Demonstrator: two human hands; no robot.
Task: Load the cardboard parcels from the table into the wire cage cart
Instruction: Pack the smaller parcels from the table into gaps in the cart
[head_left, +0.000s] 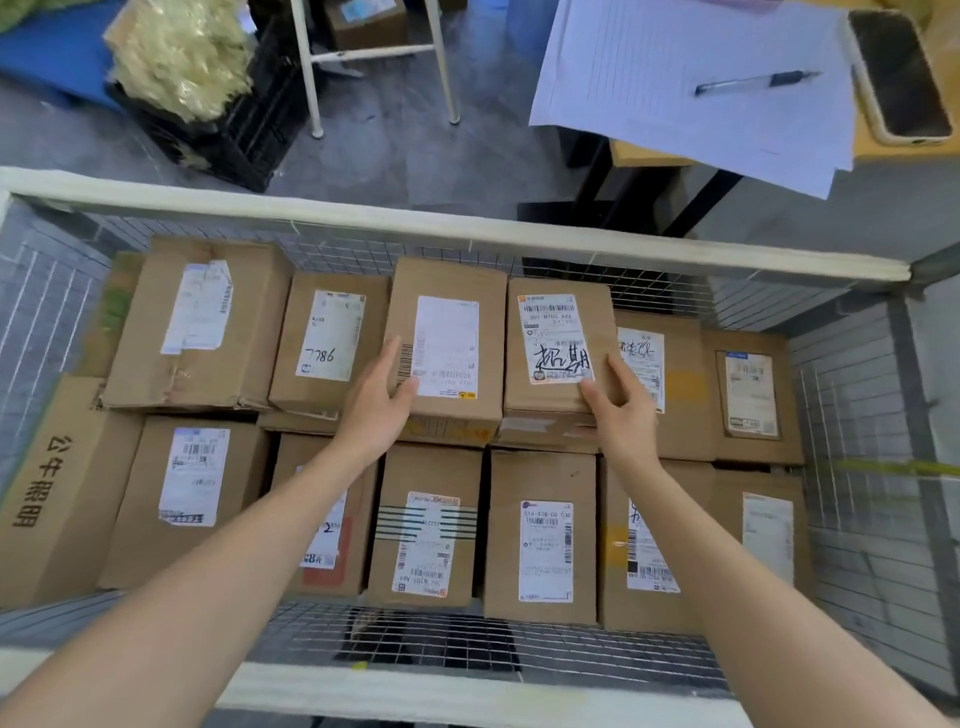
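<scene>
The wire cage cart fills the view, packed with several cardboard parcels in two rows. Two parcels sit raised in the back row's middle: one with a plain white label and one with black handwriting on its label. My left hand rests with straight fingers on the near left corner of the plain-label parcel. Over on the handwritten parcel's near right corner, my right hand touches the box with relaxed fingers. Neither hand curls round a box.
A table at the back right carries lined paper sheets, a pen and a phone. A black crate of pale shredded filler and a white stool frame stand on the floor behind the cart.
</scene>
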